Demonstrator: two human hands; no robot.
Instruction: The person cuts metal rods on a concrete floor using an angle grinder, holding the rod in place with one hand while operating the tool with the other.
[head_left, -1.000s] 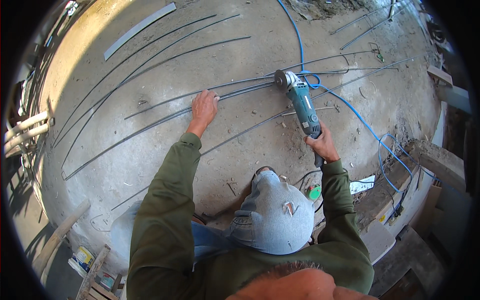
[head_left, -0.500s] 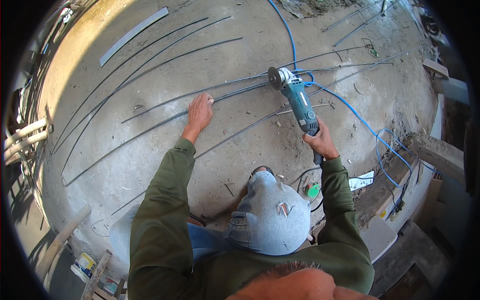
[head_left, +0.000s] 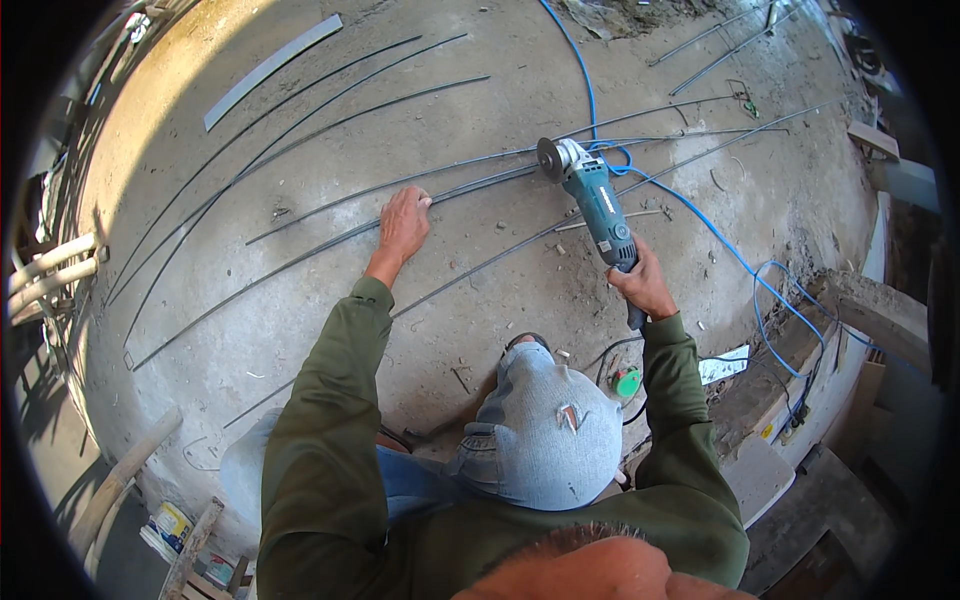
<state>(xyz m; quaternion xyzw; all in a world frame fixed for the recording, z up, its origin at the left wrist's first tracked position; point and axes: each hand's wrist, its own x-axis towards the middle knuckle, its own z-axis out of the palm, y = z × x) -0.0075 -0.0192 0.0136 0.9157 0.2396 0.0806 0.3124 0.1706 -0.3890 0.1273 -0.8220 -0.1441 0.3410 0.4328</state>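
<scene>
My left hand point(head_left: 405, 222) is closed around thin steel rods point(head_left: 480, 185) lying on the concrete floor, its fingers bent over them. To its right, my right hand point(head_left: 645, 282) grips the rear handle of a teal angle grinder point(head_left: 600, 208). The grinder points away from me, with its cutting disc point(head_left: 549, 160) at the far right end of the held rods. Whether the disc touches the metal or spins cannot be made out. Another rod point(head_left: 480, 266) passes beneath the grinder, nearer to me.
More bent rods point(head_left: 300, 135) and a pale flat strip point(head_left: 272, 72) lie at the far left. A blue cord point(head_left: 715, 233) loops beyond and right of the grinder. Beside my knee sits a small green round object point(head_left: 627, 382). Wooden poles point(head_left: 125, 470) stand at the left edge.
</scene>
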